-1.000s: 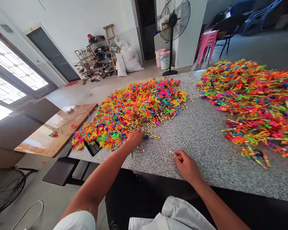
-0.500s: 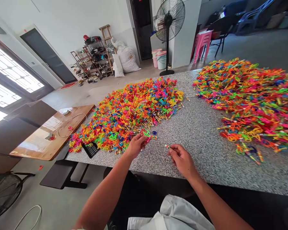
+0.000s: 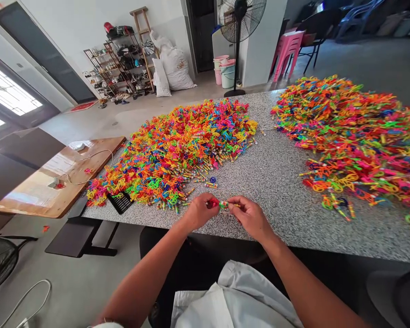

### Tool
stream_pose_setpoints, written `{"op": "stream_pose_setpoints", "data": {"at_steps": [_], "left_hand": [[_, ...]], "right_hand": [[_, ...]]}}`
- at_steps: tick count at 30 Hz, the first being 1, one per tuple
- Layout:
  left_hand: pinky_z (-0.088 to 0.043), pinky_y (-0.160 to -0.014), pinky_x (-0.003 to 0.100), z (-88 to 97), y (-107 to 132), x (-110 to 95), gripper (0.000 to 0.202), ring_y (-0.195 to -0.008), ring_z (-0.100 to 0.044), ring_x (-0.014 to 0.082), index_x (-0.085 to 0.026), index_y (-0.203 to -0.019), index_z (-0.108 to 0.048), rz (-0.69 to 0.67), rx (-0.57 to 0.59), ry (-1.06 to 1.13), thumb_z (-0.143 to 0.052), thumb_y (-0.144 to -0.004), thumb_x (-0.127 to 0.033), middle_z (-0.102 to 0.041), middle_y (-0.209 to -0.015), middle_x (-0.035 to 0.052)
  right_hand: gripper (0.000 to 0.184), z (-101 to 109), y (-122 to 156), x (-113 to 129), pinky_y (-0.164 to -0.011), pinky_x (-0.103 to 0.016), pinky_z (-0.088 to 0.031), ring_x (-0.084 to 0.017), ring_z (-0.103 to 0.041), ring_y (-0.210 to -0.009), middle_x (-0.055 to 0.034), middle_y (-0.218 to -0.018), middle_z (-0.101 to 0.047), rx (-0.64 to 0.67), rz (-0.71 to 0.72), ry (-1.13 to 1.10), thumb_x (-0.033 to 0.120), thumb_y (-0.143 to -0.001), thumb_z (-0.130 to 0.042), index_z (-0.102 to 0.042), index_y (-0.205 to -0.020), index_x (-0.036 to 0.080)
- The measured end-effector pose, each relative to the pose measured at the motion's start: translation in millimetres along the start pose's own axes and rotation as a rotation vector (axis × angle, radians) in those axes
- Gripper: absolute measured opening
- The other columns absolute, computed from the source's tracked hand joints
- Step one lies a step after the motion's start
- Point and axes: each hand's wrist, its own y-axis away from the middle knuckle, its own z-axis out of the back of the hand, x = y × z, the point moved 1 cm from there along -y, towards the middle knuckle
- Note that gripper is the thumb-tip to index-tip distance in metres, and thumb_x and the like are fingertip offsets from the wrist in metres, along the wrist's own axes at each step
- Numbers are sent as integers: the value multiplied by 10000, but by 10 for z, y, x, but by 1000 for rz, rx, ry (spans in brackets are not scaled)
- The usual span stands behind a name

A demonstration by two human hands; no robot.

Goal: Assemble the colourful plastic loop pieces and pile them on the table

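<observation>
two hands near table edge

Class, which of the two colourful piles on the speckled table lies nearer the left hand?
The left pile, with the black slotted piece at its edge: it lies just beyond the left hand; the right pile is farther away.

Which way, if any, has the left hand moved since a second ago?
Yes: the left hand moved rightward, farther from the black slotted piece.
</observation>
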Motion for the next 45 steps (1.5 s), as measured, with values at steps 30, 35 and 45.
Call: {"op": "stream_pose_setpoints", "data": {"at_steps": [30,35,45], "left_hand": [[-497,-694,269,-19,-37,75,358,-701,-621,129,-137,-890,-661,173,514,420,-742,-840,-482,-683,-785,34],[-376,-601,247,-87,8,0,179,-616,-520,119,-159,-793,-637,113,328,-100,-597,-913,-286,-589,-649,-9],[-532,-787,294,-124,-371,287,361,-859,-682,178,-183,-1260,-632,100,129,-147,-606,-918,-296,-723,-1133,86]], "right_hand": [[418,122,29,-262,-437,-219,-419,-104,-543,-530,29,-675,-620,201,-239,-412,481,-719,-863,-717,-992,200],[395,124,11,-251,-458,-246,-460,-117,-542,-534,36,-668,-601,208,-168,-205,504,-782,-782,-702,-1013,193],[332,892,-60,-413,-476,-240,-450,-123,-553,-521,20,-661,-643,-292,-118,100,428,-768,-752,-732,-997,189]]}}
